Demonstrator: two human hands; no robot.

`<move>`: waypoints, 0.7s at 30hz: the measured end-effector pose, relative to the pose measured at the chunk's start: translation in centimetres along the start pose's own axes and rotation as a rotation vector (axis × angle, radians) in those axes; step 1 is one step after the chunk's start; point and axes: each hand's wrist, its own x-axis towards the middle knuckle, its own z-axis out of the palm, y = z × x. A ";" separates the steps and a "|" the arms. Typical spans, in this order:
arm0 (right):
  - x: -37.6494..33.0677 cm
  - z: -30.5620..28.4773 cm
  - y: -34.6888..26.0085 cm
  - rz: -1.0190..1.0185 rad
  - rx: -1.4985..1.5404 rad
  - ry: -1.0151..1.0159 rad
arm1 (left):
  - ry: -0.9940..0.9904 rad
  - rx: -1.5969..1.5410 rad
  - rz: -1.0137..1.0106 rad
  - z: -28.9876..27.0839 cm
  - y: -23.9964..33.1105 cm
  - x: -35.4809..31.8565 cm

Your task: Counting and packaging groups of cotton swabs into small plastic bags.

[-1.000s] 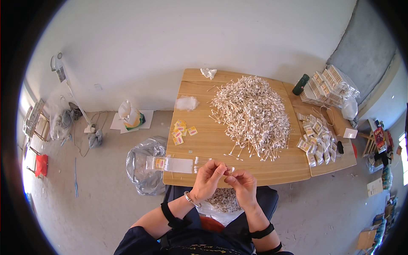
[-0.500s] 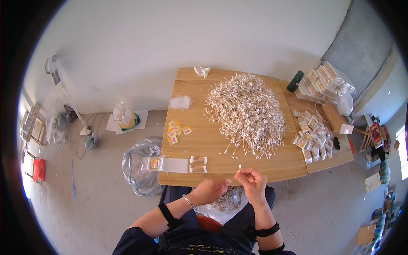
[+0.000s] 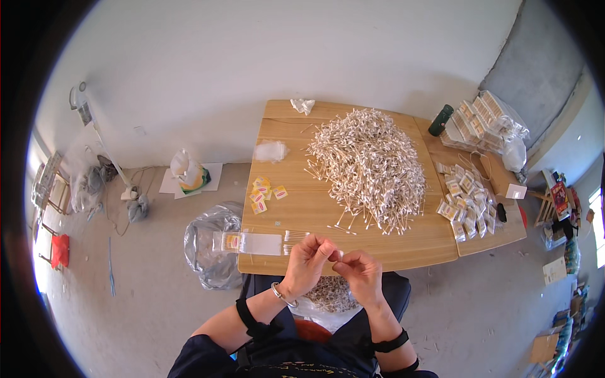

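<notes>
My left hand (image 3: pixel 305 264) and my right hand (image 3: pixel 360 274) meet above the table's front edge, fingertips pinched close together. Between them shows the white tip of a cotton swab (image 3: pixel 341 254); the rest of it is hidden by the fingers. Left of my hands, short rows of cotton swabs (image 3: pixel 294 235) lie side by side, partly covered by my left hand. Beside these rows is a flat white sleeve (image 3: pixel 262 244), with a clear pack of swabs bearing a yellow label (image 3: pixel 232 242) at its left end. Beyond my hands rises a big heap of loose cotton swabs (image 3: pixel 372 167).
Small yellow cards (image 3: pixel 267 194) and clear bags (image 3: pixel 270 151) lie at the table's left. Filled packs (image 3: pixel 469 201), stacked boxes (image 3: pixel 482 123) and a dark green bottle (image 3: pixel 440 120) are at the right. A bag of swabs (image 3: pixel 329 296) sits below the edge, a plastic bag (image 3: pixel 211 252) on the floor.
My left hand has come up and right to meet my right hand at the swab. My right hand has lowered slightly and moved left.
</notes>
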 end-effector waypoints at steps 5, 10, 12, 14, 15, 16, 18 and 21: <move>0.0 -0.4 -0.1 0.052 0.256 0.062 | -0.022 0.137 -0.263 -1.8 -1.5 0.1; 0.4 -1.0 -0.2 0.040 0.216 0.077 | -0.725 1.051 -0.327 -3.3 -3.7 -1.8; 0.4 -1.3 0.1 0.014 0.174 0.073 | -0.457 1.048 0.132 -3.3 -4.0 -2.1; 0.2 -1.4 0.3 -0.001 0.131 0.074 | -0.323 0.819 -0.015 -1.7 -0.3 -0.8; 0.1 -1.2 -0.1 0.026 0.020 0.080 | -0.180 0.595 -0.150 -0.9 1.3 -0.2; 0.3 -1.0 -0.4 0.050 -0.089 0.082 | -0.173 0.596 -0.149 -0.6 1.7 0.0; 0.3 -0.5 -0.5 0.034 -0.088 0.072 | -0.169 0.263 -0.086 0.0 2.2 0.4; 0.3 0.2 -0.9 0.008 -0.071 0.018 | -0.164 0.149 -0.070 -0.5 0.9 0.4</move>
